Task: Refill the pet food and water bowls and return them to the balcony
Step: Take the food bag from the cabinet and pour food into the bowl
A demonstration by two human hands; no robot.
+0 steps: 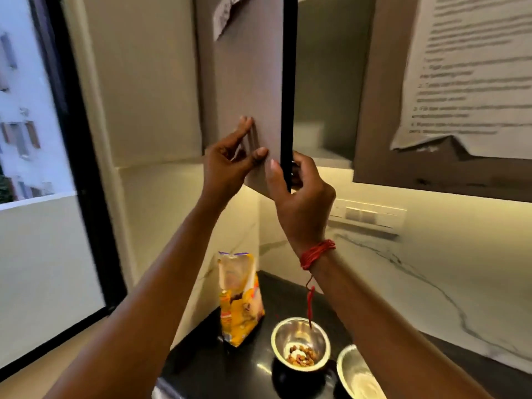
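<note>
Counter black, marble backsplash, cabinet door open

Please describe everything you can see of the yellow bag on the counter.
The yellow bag is a glossy pouch, plastic by its look, with printed pictures too blurred to read. Its top is paler, with a purple edge, and looks open. It stands upright on the black counter, in the corner by the wall, left of the steel bowl holding kibble. Neither hand touches it.
</note>
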